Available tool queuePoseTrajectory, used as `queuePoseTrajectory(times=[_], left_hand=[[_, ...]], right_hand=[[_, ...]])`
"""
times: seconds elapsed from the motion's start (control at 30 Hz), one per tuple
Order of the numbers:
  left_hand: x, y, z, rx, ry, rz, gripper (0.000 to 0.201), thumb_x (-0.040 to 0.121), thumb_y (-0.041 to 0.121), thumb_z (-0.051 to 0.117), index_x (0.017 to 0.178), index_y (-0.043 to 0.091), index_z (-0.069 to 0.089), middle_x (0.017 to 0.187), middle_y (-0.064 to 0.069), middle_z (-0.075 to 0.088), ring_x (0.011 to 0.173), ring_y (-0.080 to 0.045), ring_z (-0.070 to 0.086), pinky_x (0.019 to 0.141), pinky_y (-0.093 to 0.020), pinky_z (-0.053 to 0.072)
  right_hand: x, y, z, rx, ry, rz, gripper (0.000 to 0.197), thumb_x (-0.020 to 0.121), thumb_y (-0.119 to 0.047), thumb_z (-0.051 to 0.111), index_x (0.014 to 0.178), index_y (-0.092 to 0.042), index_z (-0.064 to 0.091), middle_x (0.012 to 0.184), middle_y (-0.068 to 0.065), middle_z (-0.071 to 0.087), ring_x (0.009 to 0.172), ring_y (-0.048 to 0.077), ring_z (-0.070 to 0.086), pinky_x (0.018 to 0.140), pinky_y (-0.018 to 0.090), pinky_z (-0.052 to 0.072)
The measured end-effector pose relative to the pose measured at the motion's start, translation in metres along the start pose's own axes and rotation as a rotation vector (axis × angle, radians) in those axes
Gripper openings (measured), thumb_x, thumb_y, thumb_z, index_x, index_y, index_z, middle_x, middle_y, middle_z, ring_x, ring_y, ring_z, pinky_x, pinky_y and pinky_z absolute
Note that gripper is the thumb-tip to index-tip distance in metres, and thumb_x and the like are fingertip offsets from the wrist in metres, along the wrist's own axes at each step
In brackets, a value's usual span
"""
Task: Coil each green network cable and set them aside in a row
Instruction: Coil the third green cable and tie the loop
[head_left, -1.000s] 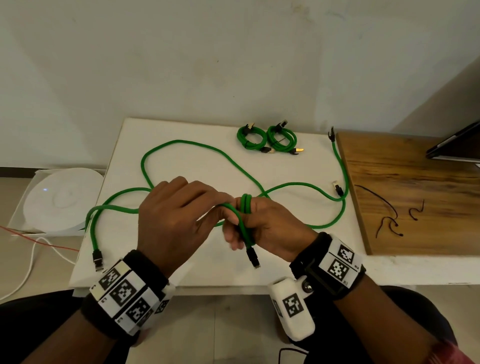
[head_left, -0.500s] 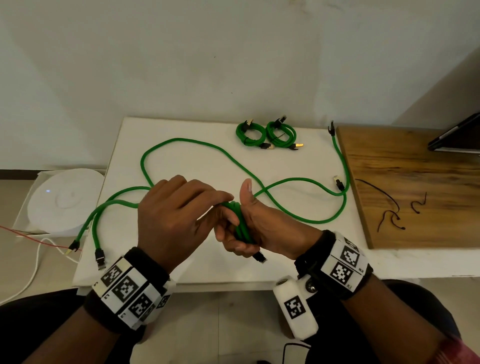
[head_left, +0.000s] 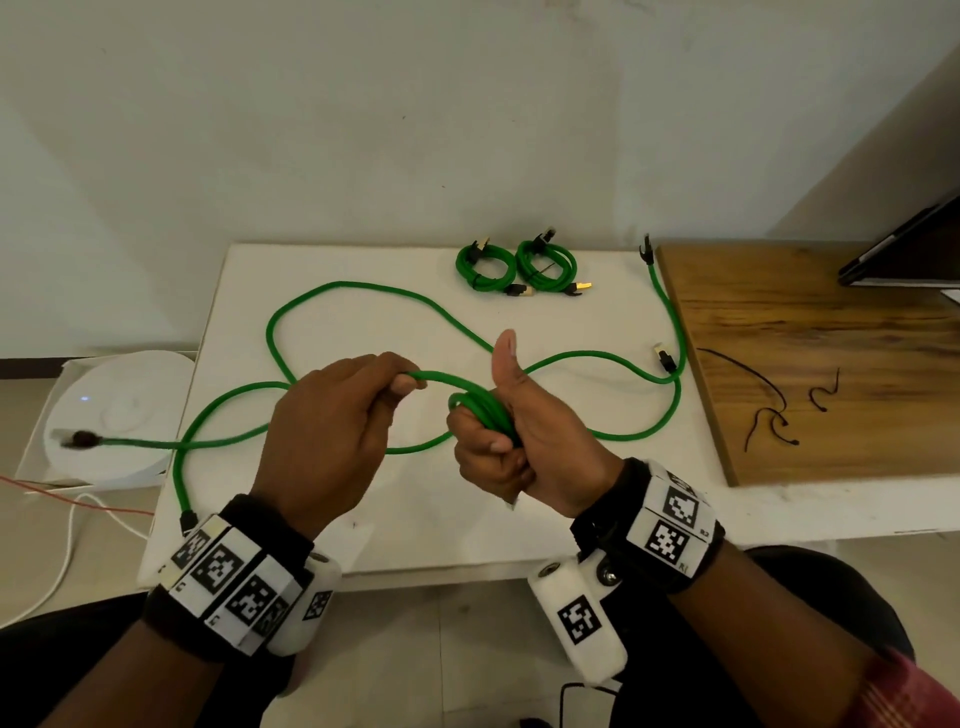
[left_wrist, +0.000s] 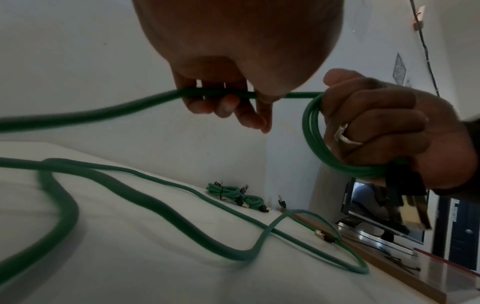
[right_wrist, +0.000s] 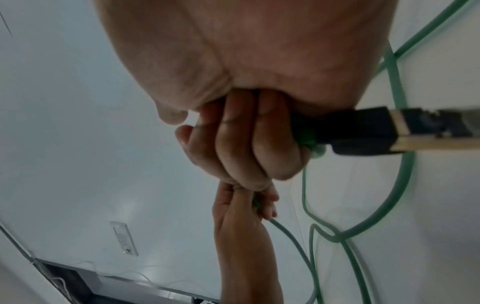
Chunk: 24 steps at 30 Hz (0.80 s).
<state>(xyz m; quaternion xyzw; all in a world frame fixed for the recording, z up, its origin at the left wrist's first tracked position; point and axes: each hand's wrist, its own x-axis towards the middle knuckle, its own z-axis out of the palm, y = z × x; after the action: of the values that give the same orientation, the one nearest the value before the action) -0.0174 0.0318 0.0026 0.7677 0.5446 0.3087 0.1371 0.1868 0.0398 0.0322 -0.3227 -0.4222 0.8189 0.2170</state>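
Gripping a small bundle of loops of the long green braided network cable (head_left: 480, 410), the right hand (head_left: 524, 441) has its fingers curled round the loops and its thumb up, while the cable's black-and-gold plug (right_wrist: 389, 131) sticks out below its palm. Just left of it, the left hand (head_left: 332, 431) pinches the same cable's straight run between thumb and fingers. Beyond both hands the rest of the cable, and a second loose green cable (head_left: 670, 322), sprawl over the white table (head_left: 249, 322). Farther out, beyond the right hand, two coiled green cables (head_left: 514, 267) lie side by side, touching. To the right of the right hand sits a brown wooden board (head_left: 810, 332) with thin black ties (head_left: 769, 415) on it.
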Motion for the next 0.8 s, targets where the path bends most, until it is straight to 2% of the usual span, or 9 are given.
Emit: queuePoseTrajectory(times=[0.07,0.13,0.23,0.3,0.37,0.47,0.53,0.7,0.8], left_hand=[[0.000,0.004,0.002,0.000,-0.048,-0.014,0.031,0.109,0.038,0.036,0.106,0.028,0.065,0.078,0.024,0.054,0.066,0.001,0.053,0.056,-0.020,0.033],[-0.002,0.005,0.005,-0.018,-0.127,-0.027,0.029,0.111,0.040,0.033,0.110,0.030,0.061,0.071,0.027,0.048,0.066,0.002,0.053,0.054,-0.017,0.028],[-0.005,0.002,0.010,-0.056,-0.280,-0.061,0.023,0.111,0.035,0.033,0.120,0.035,0.053,0.072,0.023,0.050,0.067,-0.003,0.055,0.057,-0.022,0.036],[-0.007,0.003,0.013,-0.083,-0.352,-0.075,0.022,0.110,0.033,0.033,0.124,0.038,0.048,0.080,0.022,0.055,0.075,0.001,0.059,0.062,-0.019,0.041],[-0.009,0.007,0.017,-0.116,-0.414,-0.064,0.020,0.111,0.029,0.033,0.125,0.038,0.044,0.076,0.021,0.050,0.071,0.006,0.056,0.062,-0.014,0.036],[-0.012,0.009,0.024,-0.134,-0.476,-0.039,0.021,0.111,0.024,0.034,0.114,0.044,0.032,0.067,0.012,0.046,0.057,-0.010,0.046,0.055,-0.022,0.032],[-0.013,0.008,0.027,-0.129,-0.500,-0.033,0.027,0.111,0.018,0.036,0.110,0.045,0.029,0.069,0.008,0.049,0.056,-0.015,0.045,0.053,-0.024,0.036],[-0.016,0.005,0.029,-0.169,-0.539,-0.030,0.023,0.109,0.012,0.034,0.100,0.033,0.030,0.072,0.002,0.052,0.059,-0.025,0.046,0.057,-0.039,0.047],[-0.018,0.006,0.028,-0.186,-0.601,-0.038,0.021,0.107,0.009,0.032,0.097,0.027,0.029,0.075,-0.002,0.053,0.062,-0.030,0.046,0.061,-0.046,0.047]], right_hand=[[-0.001,-0.002,-0.001,0.026,0.038,-0.037,0.073,0.081,-0.086,0.025,0.058,-0.016,0.027,0.046,-0.004,0.019,0.043,0.014,0.011,0.042,0.027,0.011],[-0.002,-0.003,0.000,0.055,0.086,-0.087,0.070,0.088,-0.079,0.027,0.058,-0.016,0.024,0.046,-0.002,0.016,0.042,0.014,0.011,0.044,0.029,0.010],[-0.004,-0.009,-0.001,0.168,0.152,-0.175,0.063,0.100,-0.063,0.033,0.054,-0.020,0.027,0.045,-0.002,0.013,0.040,0.013,0.010,0.043,0.028,0.009],[-0.005,-0.012,-0.005,0.241,0.174,-0.198,0.059,0.102,-0.052,0.037,0.052,-0.022,0.027,0.045,-0.003,0.012,0.039,0.013,0.008,0.041,0.024,0.009],[-0.005,-0.012,-0.006,0.292,0.163,-0.190,0.056,0.103,-0.043,0.036,0.052,-0.023,0.025,0.044,-0.004,0.013,0.040,0.013,0.007,0.040,0.023,0.009],[-0.005,-0.009,-0.004,0.337,0.124,-0.157,0.053,0.102,-0.037,0.035,0.051,-0.024,0.025,0.042,-0.004,0.014,0.039,0.014,0.006,0.040,0.021,0.009],[-0.005,-0.008,-0.004,0.366,0.089,-0.149,0.053,0.102,-0.037,0.034,0.051,-0.024,0.025,0.042,-0.004,0.013,0.039,0.014,0.006,0.040,0.021,0.008],[-0.005,-0.008,-0.009,0.463,-0.028,-0.108,0.053,0.102,-0.036,0.031,0.051,-0.024,0.026,0.042,-0.004,0.014,0.037,0.014,0.009,0.039,0.021,0.008],[-0.003,-0.007,-0.009,0.504,-0.079,-0.095,0.051,0.101,-0.036,0.032,0.052,-0.024,0.026,0.042,-0.004,0.014,0.037,0.014,0.009,0.039,0.020,0.007]])
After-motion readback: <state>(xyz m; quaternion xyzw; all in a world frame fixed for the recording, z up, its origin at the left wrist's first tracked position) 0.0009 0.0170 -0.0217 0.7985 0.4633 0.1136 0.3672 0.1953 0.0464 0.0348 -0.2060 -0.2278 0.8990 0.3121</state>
